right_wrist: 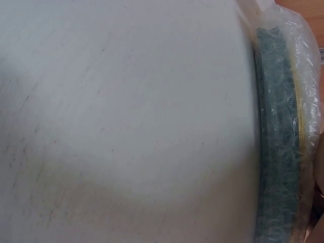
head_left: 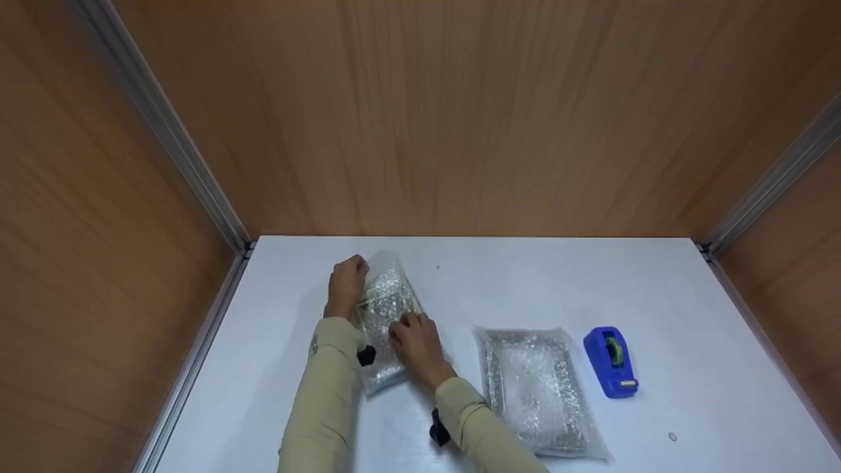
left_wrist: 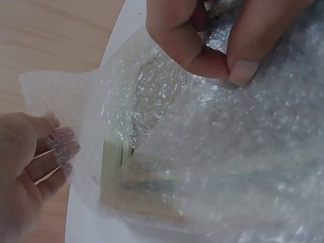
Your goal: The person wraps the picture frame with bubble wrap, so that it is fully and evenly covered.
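Observation:
A flat, framed-looking item in bubble wrap [head_left: 384, 322] lies tilted on the white table, left of its middle. At the far left end, my left hand [head_left: 346, 282] holds the loose bubble wrap flap [left_wrist: 83, 101], fingers partly seen through the plastic. My right hand [head_left: 418, 345] is over the middle of the same package; in the left wrist view its thumb [left_wrist: 244, 71] and a finger meet in a pinch on the wrap. A pale frame corner [left_wrist: 111, 167] shows through the plastic. In the right wrist view the package's side edge [right_wrist: 278, 136] looks greenish.
A second bubble-wrapped package [head_left: 535, 391] lies to the right of my right forearm. Beyond it stands a blue tape dispenser [head_left: 610, 362] with a green roll. A small clear scrap [head_left: 672, 436] lies near the front right. Wooden panels [head_left: 460, 118] enclose the table's back and sides.

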Demonstrator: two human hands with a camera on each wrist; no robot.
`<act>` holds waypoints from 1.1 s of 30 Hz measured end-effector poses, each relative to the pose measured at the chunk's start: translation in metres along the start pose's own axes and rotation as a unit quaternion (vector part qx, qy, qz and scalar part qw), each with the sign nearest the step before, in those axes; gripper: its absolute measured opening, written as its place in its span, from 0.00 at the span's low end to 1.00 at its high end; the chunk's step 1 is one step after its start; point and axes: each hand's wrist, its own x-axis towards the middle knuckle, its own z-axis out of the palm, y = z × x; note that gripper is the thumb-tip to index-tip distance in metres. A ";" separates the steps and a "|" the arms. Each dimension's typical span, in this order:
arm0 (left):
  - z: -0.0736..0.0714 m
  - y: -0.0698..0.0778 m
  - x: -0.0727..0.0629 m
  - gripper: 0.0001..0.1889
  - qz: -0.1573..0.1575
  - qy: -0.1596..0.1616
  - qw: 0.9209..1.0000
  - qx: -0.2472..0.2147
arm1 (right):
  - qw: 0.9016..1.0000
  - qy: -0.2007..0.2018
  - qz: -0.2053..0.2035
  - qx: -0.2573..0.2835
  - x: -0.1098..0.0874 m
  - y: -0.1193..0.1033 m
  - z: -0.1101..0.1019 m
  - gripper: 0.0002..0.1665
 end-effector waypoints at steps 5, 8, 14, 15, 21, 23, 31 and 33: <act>-0.008 0.006 0.001 0.11 0.011 -0.006 1.000 0.026 | 1.000 -0.015 0.007 -0.009 0.003 -0.001 0.001 0.03; -0.013 0.008 -0.001 0.11 0.005 -0.017 0.999 0.034 | 1.000 -0.025 0.013 -0.004 0.004 -0.002 0.000 0.04; -0.019 0.007 -0.004 0.10 0.027 -0.019 0.999 0.039 | 0.999 -0.026 0.013 0.018 0.008 -0.001 0.001 0.04; -0.020 0.007 -0.005 0.10 0.033 -0.020 0.998 0.039 | 0.999 -0.025 0.012 0.018 0.008 0.000 0.002 0.04; -0.019 0.010 -0.013 0.13 0.067 -0.026 0.995 0.071 | 0.999 -0.022 0.013 0.023 0.012 0.004 0.006 0.04; -0.018 0.011 -0.017 0.13 0.075 -0.025 0.993 0.087 | 0.999 -0.024 0.013 0.025 0.013 0.005 0.006 0.04; -0.003 0.013 -0.032 0.10 0.091 -0.022 0.991 0.096 | 1.000 -0.007 0.014 0.018 0.015 0.011 0.003 0.04; 0.001 0.012 -0.037 0.11 0.093 -0.028 0.991 0.088 | 1.000 0.000 0.014 0.014 0.016 0.013 0.003 0.04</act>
